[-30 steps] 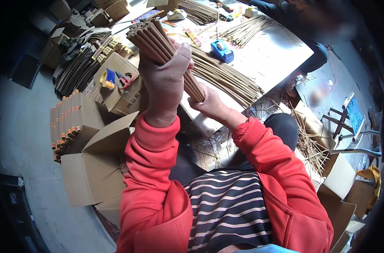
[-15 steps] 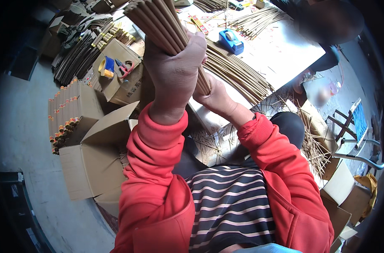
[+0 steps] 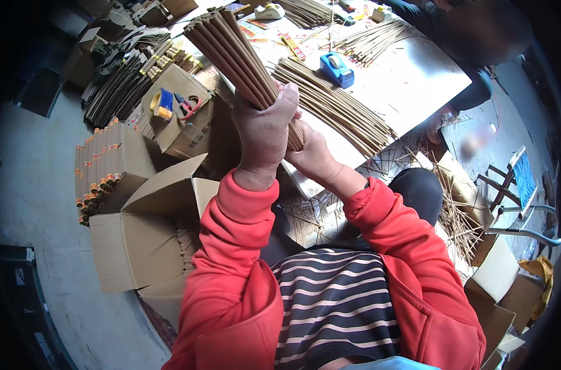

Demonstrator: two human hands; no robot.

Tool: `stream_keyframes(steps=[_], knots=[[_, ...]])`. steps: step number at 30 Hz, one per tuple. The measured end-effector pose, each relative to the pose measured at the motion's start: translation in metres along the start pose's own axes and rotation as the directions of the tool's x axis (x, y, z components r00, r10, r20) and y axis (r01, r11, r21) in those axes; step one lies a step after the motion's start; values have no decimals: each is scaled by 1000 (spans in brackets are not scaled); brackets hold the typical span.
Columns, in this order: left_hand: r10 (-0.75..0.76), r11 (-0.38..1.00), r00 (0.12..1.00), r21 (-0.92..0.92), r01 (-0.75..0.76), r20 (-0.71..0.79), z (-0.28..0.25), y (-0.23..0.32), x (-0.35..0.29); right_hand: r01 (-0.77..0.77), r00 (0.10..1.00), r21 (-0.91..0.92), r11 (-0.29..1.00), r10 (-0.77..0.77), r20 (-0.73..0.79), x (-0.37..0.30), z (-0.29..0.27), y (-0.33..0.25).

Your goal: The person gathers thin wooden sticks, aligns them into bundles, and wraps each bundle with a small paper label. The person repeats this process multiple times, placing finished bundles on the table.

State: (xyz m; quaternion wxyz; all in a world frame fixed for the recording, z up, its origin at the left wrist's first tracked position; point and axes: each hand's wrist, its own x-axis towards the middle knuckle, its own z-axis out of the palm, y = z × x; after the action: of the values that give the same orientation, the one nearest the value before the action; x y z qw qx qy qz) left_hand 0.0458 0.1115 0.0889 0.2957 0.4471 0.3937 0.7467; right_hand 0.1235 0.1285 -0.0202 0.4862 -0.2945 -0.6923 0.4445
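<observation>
A thick bundle of brown incense sticks (image 3: 234, 57) slants up and to the left in front of me, its far ends fanned a little apart. My left hand (image 3: 263, 132) is wrapped round the middle of the bundle, thumb on top. Lower down, my right hand (image 3: 315, 156) closes round the near end, its fingers partly hidden. Just beyond my hands, a loose row of similar incense sticks (image 3: 348, 114) lies along the white table (image 3: 410, 92). A blue tape dispenser (image 3: 337, 69) stands behind that row.
Open cardboard box (image 3: 151, 246) at left; above it, red scissors (image 3: 188, 107) and a blue-and-yellow tape dispenser (image 3: 162, 103) sit on another box (image 3: 188, 132). Labelled stick bundles (image 3: 98, 163) are stacked at far left. A person (image 3: 477, 37) is at the table's far right; a blue-seated chair (image 3: 522, 179) stands right.
Both hands have come down toward me with the bundle, so its far ends now show fully. The grip of both hands looks the same.
</observation>
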Motion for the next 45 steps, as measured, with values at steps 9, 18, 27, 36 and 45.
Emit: stream_keyframes(steps=[9,18,27,36,45], knots=[[-198,868,969,-433,242,145,-36,61,13,-450,769,-75,890,428,475,-29,-30,-84],[157,988,964,-26,-155,214,15,48,-17,16,982,10,1000,-17,189,-11,-31,-6],[92,988,965,96,-119,244,13,-20,8,-11,992,-58,998,19,124,14,-25,78],[-191,980,968,-24,198,161,-1,14,-23,-160,964,32,987,150,220,-11,-20,-36],[-323,943,934,-31,331,155,5,69,-87,-224,946,83,971,196,257,-76,-20,-112]])
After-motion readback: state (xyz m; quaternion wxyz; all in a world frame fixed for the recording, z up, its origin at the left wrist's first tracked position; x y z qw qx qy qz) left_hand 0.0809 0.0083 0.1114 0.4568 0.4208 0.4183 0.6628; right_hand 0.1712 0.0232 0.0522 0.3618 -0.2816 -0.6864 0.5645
